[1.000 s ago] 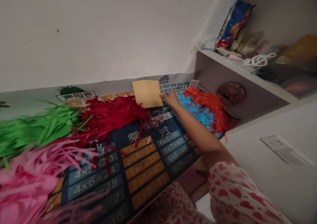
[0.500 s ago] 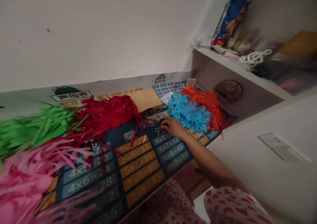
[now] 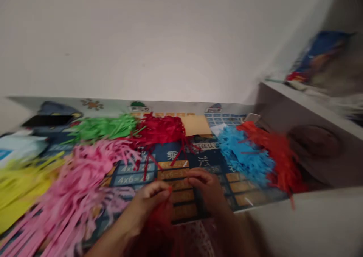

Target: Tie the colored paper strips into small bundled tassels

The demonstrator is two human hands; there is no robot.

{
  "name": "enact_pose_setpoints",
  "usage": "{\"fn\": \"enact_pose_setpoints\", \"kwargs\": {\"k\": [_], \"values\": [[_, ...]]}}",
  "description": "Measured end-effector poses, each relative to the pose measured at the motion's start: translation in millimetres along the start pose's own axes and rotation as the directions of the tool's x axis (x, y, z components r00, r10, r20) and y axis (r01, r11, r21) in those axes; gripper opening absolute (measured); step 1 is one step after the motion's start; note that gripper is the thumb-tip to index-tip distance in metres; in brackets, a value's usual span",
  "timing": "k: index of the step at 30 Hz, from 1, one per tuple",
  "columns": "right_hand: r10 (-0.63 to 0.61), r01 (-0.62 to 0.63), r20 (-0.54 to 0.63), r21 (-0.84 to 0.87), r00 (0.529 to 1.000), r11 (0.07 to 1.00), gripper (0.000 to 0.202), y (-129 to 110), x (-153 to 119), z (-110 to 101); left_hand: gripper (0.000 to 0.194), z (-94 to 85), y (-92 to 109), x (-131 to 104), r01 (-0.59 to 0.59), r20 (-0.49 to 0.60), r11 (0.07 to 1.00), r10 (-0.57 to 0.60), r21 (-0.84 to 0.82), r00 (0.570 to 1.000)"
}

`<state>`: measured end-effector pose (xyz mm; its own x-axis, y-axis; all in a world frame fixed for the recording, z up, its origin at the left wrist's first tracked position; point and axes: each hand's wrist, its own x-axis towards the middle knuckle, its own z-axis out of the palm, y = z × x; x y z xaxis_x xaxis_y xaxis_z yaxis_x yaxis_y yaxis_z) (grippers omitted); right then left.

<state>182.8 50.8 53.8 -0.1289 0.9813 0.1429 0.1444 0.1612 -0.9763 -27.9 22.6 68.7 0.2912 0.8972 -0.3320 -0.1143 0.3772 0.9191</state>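
At the front edge of the table, my left hand (image 3: 153,198) is closed, gripping red paper strips (image 3: 161,219) that hang below it, blurred by motion. Just to its right, my right hand (image 3: 205,183) has thumb and fingertips brought together; whatever may be between them is too small to see. Beyond the hands lies dark red fringed paper (image 3: 161,130). Pink fringed paper (image 3: 82,177) spreads to the left of my left hand. Blue fringed paper (image 3: 241,151) and orange-red fringed paper (image 3: 279,154) sit to the right of my right hand.
Green fringed paper (image 3: 107,127) and yellow fringed paper (image 3: 25,189) lie left. A tan paper sheet (image 3: 195,124) rests near the wall. The table mat (image 3: 184,198) bears printed multiplication tables. At right, a shelf unit (image 3: 312,105) borders the table, with a blue packet (image 3: 323,52) above.
My view has swung left. My left hand has come into view with red strips. The right hand has moved from beside the blue paper to the table's front edge.
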Motion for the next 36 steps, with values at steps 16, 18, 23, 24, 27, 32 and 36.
{"fn": "enact_pose_setpoints", "kwargs": {"k": [16,18,23,24,27,32,36], "values": [[0.234,-0.209,-0.053,0.295,0.971,0.932,0.015,1,-21,46,0.013,3.7,3,-7,-0.311,-0.092,0.721,0.461,0.620,0.883],[0.238,-0.217,-0.059,0.245,0.969,0.945,0.015,2,-22,46,0.012,3.3,3,-7,-0.330,-0.064,0.678,0.487,0.657,0.871],[0.182,-0.175,-0.080,0.085,0.980,0.981,0.011,3,-27,43,0.012,2.0,6,-9,-0.386,0.043,0.578,0.518,0.719,0.854],[0.146,-0.143,-0.077,0.039,0.986,0.989,0.010,1,-28,43,0.013,1.8,7,-9,-0.394,0.060,0.561,0.520,0.728,0.852],[0.021,-0.024,-0.035,-0.070,0.999,0.997,0.007,-6,-28,43,0.011,1.4,7,-10,-0.407,0.088,0.560,0.509,0.721,0.856],[0.013,-0.013,0.002,-0.084,1.000,0.996,0.006,-7,-30,45,0.017,-0.6,5,-12,-0.294,-0.028,0.732,0.393,0.615,0.919],[0.100,-0.100,0.054,-0.011,0.993,0.995,0.014,-1,-32,43,0.022,-4.8,3,-15,-0.260,-0.047,0.776,0.348,0.574,0.936]]}}
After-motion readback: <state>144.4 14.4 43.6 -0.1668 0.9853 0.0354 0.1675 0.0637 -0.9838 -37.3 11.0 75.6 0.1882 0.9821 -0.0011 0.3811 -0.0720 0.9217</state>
